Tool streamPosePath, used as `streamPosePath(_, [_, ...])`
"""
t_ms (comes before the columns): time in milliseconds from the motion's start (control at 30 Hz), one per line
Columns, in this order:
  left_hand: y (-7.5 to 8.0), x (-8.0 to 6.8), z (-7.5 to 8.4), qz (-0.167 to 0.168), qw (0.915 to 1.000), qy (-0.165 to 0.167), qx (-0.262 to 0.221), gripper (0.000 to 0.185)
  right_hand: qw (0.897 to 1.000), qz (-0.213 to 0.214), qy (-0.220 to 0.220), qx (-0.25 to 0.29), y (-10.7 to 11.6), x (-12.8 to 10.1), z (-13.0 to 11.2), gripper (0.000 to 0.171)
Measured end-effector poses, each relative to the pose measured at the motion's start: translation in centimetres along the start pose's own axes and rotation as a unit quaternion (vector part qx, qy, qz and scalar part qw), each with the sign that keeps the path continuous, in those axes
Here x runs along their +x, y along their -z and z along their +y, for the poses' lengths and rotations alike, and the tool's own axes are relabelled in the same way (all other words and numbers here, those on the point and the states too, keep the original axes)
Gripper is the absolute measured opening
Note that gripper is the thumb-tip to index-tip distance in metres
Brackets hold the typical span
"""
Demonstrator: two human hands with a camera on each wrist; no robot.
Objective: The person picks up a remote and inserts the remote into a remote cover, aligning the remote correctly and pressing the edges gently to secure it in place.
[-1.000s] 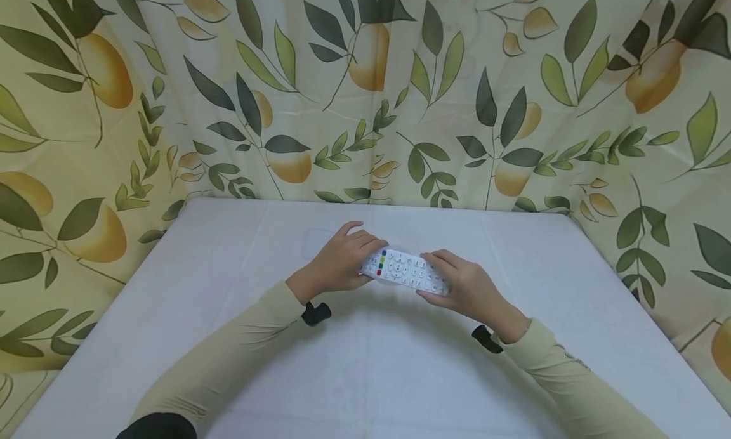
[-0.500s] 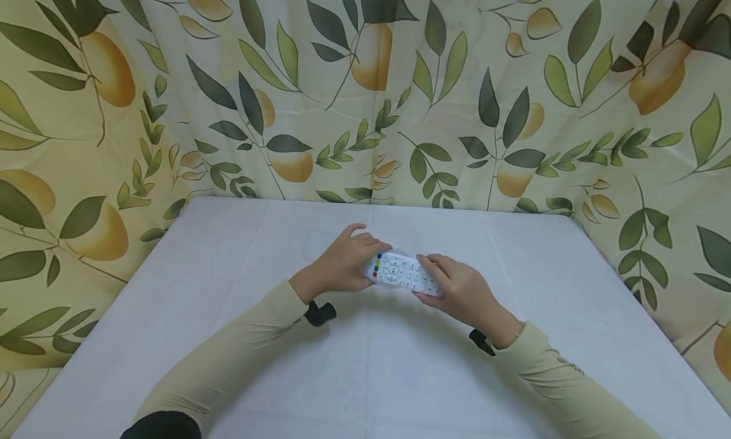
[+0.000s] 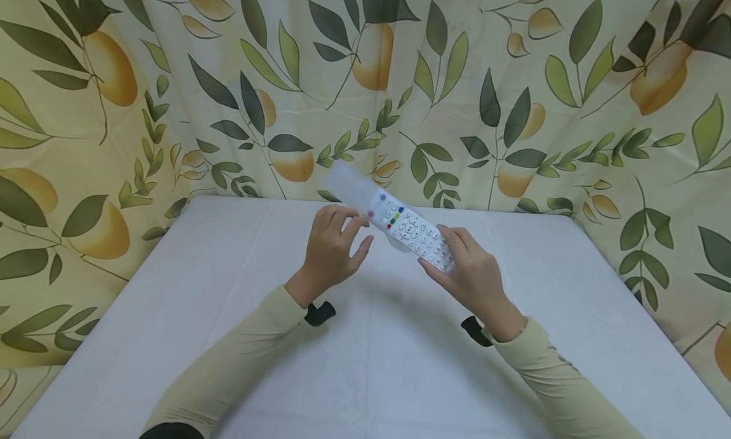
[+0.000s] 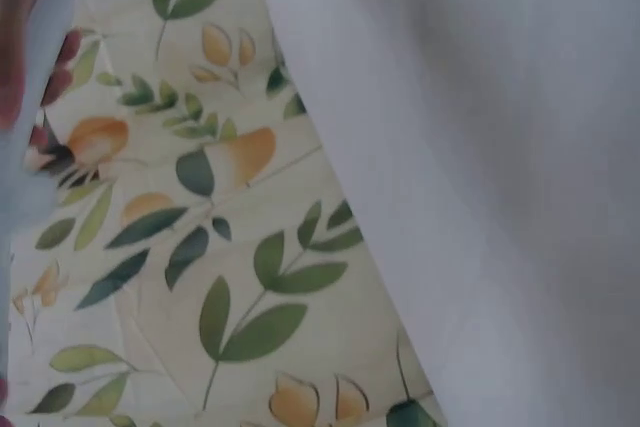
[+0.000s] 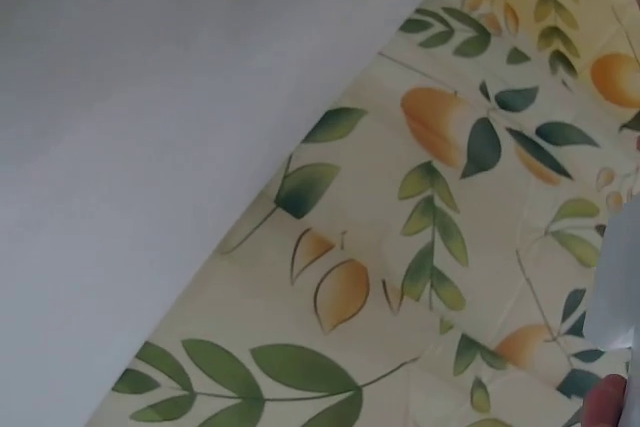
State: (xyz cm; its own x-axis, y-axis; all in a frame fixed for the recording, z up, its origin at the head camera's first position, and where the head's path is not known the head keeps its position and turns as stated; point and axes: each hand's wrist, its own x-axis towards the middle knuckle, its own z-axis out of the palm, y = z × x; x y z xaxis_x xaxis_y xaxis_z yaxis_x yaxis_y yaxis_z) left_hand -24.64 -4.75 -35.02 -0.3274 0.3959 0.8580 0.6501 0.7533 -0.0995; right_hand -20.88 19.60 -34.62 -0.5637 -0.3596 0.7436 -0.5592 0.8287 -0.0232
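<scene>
A white remote control [image 3: 419,235], with grey keys and several coloured ones, lies partly inside a translucent plastic sleeve [image 3: 349,184]. The sleeve reaches past the remote's upper left end, and a rounded flap [image 3: 400,243] shows below the remote. My right hand [image 3: 473,271] grips the lower right end, thumb below and fingers above. My left hand [image 3: 331,252] is at the sleeve's lower edge, fingers bent, the index fingertip right at the plastic and the thumb apart from it. In the left wrist view, pale plastic [image 4: 40,57] shows at the left edge, with fingers around it.
A table [image 3: 365,363] under a white cloth spreads below both hands. Behind it hangs a curtain [image 3: 434,128] printed with fruit and leaves. Black wrist straps [image 3: 320,313] sit at both cuffs.
The remote has swung so its left end points up and away, baring the sleeve's far end. My left hand has let go of the remote's left end and moved slightly left; the right hand keeps its grip.
</scene>
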Motion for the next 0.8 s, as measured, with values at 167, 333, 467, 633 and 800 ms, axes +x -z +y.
streamPosePath(167, [-0.5, 0.3, 1.3, -0.036, 0.9989, 0.031, 0.002, 0.022, 0.998, 0.021, -0.040, 0.037, -0.3, 0.4, -1.2, 0.065])
streamPosePath(333, [-0.8, 0.7, 2.1, -0.025, 0.9969, 0.073, -0.016, 0.017, 0.996, 0.012, -0.057, 0.070, -0.5, 0.4, -2.1, 0.067])
streamPosePath(467, [-0.8, 0.8, 2.1, -0.012, 0.9963, 0.075, -0.041, 0.013, 0.995, 0.009, -0.064, 0.079, -0.5, 0.2, -2.4, 0.069])
streamPosePath(633, [-0.7, 1.1, 2.3, -0.011, 0.9962, 0.055, -0.068, 0.010, 0.994, 0.010, -0.068, 0.080, -0.3, 0.4, -2.6, 0.068])
streamPosePath(800, [-0.7, 0.8, 2.4, -0.029, 0.9962, 0.039, -0.072, 0.009, 0.996, 0.006, -0.062, 0.072, -0.2, 0.6, -2.6, 0.067])
